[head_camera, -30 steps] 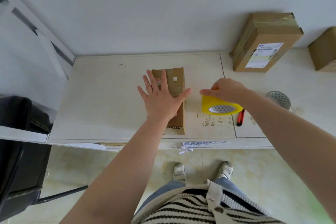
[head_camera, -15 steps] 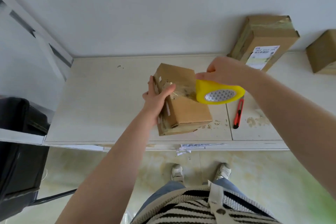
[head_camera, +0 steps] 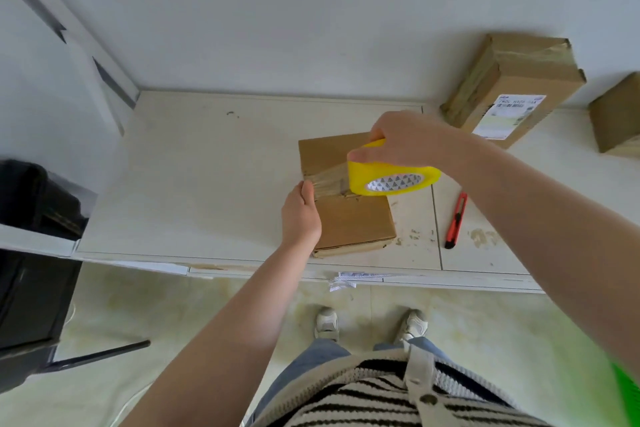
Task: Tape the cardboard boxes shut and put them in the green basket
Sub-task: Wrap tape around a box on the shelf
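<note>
Gripped from above by the right hand [head_camera: 412,142], fingers curled round its rim, the yellow roll of packing tape [head_camera: 393,175] is held just over the flat brown cardboard box [head_camera: 349,218], w/ a strip of clear tape [head_camera: 327,182] stretched from the roll to the box's left edge. Left hand [head_camera: 300,215] is at that left edge, thumb pressing the tape end onto the top face; the other fingers are hidden behind the side of the box, so I cannot tell how far they curl. Box lies flat on the white tiled counter [head_camera: 194,177], near the front edge, approx. in the middle of the view. Red utility knife [head_camera: 456,220] lies on the counter to the right of the box, apart from it. At the back right, against the white wall [head_camera: 277,17], stands a bigger brown cardboard box with a white shipping label [head_camera: 512,87], already wrapped w/ tape on one end, and a 3rd brown cardboard box [head_camera: 618,114] is cut by the right border. Bright green thing [head_camera: 627,388] shows at the bottom right corner, too blurred to tell what it is. Black object [head_camera: 31,253] stands at the left, below counter level.
</note>
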{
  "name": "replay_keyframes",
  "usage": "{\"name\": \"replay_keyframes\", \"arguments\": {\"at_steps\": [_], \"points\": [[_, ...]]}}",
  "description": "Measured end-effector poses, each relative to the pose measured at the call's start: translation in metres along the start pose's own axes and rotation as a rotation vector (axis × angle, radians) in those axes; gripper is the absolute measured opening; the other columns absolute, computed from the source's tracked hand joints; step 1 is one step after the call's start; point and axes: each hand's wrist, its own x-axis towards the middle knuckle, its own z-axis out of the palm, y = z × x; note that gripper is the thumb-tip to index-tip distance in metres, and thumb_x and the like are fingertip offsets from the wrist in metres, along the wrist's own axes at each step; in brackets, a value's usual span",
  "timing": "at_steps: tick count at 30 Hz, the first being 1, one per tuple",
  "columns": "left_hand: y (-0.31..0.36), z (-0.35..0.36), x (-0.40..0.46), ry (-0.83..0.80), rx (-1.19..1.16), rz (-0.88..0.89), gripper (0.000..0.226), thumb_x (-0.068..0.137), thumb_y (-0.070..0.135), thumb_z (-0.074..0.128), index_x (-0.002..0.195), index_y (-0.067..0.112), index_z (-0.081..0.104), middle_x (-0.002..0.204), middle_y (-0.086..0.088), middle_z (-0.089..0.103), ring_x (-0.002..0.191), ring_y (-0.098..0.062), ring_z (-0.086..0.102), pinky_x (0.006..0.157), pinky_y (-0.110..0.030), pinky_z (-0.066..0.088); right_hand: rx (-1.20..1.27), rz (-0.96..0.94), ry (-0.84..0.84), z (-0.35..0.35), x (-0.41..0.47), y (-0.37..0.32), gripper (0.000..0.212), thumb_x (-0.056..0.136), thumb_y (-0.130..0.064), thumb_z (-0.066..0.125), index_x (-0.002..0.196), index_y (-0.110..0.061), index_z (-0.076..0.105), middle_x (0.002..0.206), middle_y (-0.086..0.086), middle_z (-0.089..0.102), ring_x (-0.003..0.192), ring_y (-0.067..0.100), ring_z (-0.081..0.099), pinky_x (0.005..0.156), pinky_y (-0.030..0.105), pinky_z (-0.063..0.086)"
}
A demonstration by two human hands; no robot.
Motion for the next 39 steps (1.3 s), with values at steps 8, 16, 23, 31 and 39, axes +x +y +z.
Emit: {"name": "replay_keyframes", "arguments": {"at_steps": [8, 16, 23, 31, 39], "points": [[-0.005, 0.000, 0.006, 0.034, 0.127, 0.077, 0.038, 0.108, 0.032, 0.024, 0.088, 0.016, 0.052, 0.070, 0.009, 0.045, 0.072, -0.019, 0.044, 0.061, -0.025, 0.025, -0.063, 0.062, 0.044, -0.003, -0.005, 0.019, 0.077, 0.064, -0.089, 0.048, 0.055, -0.013, 0.043, 0.052, -0.002, 0.042, 0.050, 0.015, 0.044, 0.050, 0.027, 0.032], [-0.008, 0.001, 0.010, -0.008, 0.157, 0.124, 0.042, 0.107, 0.032, 0.025, 0.076, 0.019, 0.049, 0.065, 0.008, 0.044, 0.065, -0.018, 0.043, 0.055, -0.024, 0.026, 0.038, 0.239, -0.093, 0.046, 0.000, 0.067, 0.092, 0.059, -0.092, 0.048, 0.080, -0.006, 0.072, 0.062, 0.002, 0.061, 0.058, 0.016, 0.057, 0.053, 0.027, 0.040], [-0.007, -0.007, 0.011, -0.013, 0.197, 0.136, 0.046, 0.107, 0.031, 0.027, 0.072, 0.007, 0.042, 0.057, 0.010, 0.029, 0.051, -0.007, 0.030, 0.047, -0.017, 0.028, 0.231, 0.270, -0.131, 0.068, 0.009, 0.074, 0.072, 0.054, -0.091, 0.054, 0.066, -0.020, 0.066, 0.061, -0.003, 0.065, 0.064, 0.015, 0.063, 0.054, 0.028, 0.037], [-0.010, -0.019, 0.016, -0.109, 0.308, 0.192, 0.046, 0.107, 0.032, 0.027, 0.063, 0.020, 0.024, 0.056, 0.005, 0.025, 0.051, -0.013, 0.026, 0.049, -0.027, 0.019, 0.262, 0.311, -0.127, 0.078, -0.001, 0.067, 0.069, 0.062, -0.087, 0.057, 0.060, -0.018, 0.059, 0.053, -0.005, 0.057, 0.058, 0.014, 0.057, 0.053, 0.028, 0.033], [0.025, 0.003, 0.007, -0.057, 0.624, 0.378, 0.060, 0.105, 0.015, 0.030, 0.156, 0.010, -0.002, 0.163, -0.010, 0.012, 0.150, -0.027, 0.015, 0.120, -0.036, 0.017, 0.241, 0.321, -0.145, 0.087, -0.011, 0.069, 0.065, 0.071, -0.080, 0.057, 0.070, -0.016, 0.064, 0.064, -0.001, 0.063, 0.065, 0.015, 0.059, 0.056, 0.028, 0.036]]}}
